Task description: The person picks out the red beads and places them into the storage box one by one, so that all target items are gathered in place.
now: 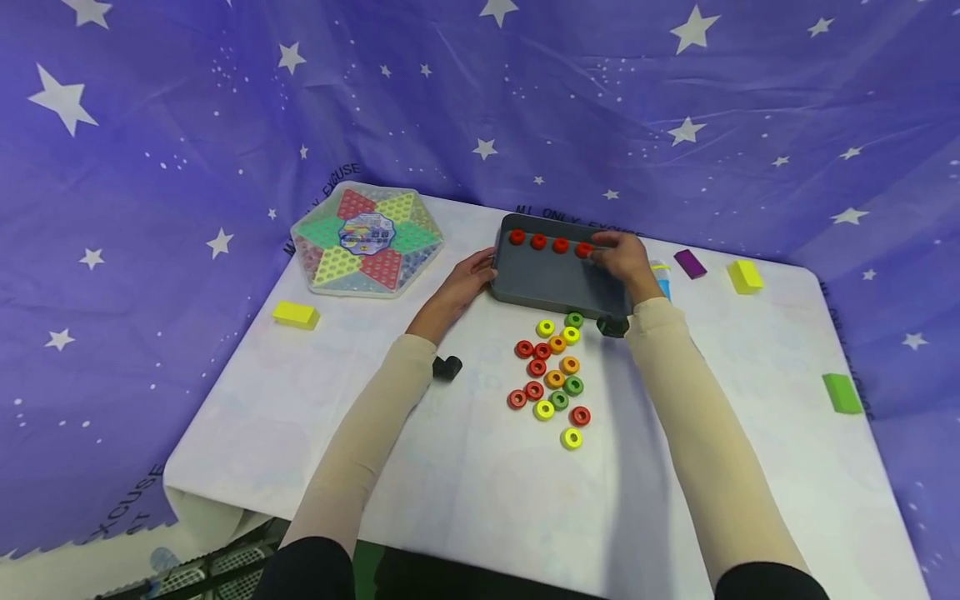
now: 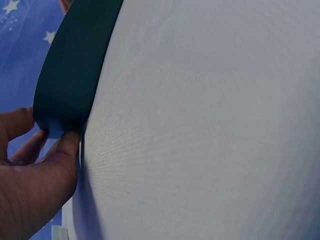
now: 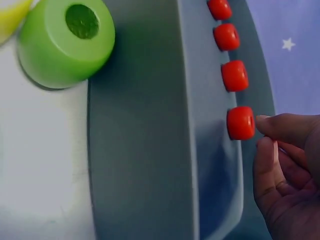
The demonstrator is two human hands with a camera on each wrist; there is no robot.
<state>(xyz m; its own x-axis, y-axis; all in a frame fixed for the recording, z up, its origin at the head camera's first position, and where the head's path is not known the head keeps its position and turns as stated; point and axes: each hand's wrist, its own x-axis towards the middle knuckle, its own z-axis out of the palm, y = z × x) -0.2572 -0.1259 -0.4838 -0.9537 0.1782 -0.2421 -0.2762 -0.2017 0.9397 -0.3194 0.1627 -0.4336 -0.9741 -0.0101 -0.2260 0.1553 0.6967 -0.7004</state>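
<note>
Two pale sleeves (image 1: 360, 442) reach up from six o'clock across the white table (image 1: 420, 483), and between them lies a loose cluster of rings (image 1: 553, 377) in red, orange, yellow and green, just short of the gray tray (image 1: 551, 283) that sits at about twelve o'clock from them. The left hand (image 1: 465, 279) is at the tray's nine o'clock edge; the left wrist view shows its thumb and fingers (image 2: 65, 150) curled against the tray's corner (image 2: 65, 100), gripping it to hold it in place. The right hand (image 1: 622, 258) is over the tray's two o'clock corner, fingertips (image 3: 272, 125) touching the fourth red ring (image 3: 240, 122) of a row of four red rings (image 1: 550, 242) lined up along the far wall; whether it pinches that ring or only nudges it I cannot tell, as the fingers are bent close but do not clearly wrap it. A green ring (image 3: 65, 42) stands just outside the tray's near rim. The likeliest slip, as I judge it, is that a push from the fingertips sends the fourth ring rolling or knocks its neighbor out of line, since the rings stand on edge against the wall. The right forearm also hangs above the loose cluster and could scatter it on the way back. Further off lie a hexagonal game board (image 1: 366, 242) at ten o'clock, yellow blocks (image 1: 296, 314), a purple block (image 1: 689, 263) and a green block (image 1: 842, 392).
</note>
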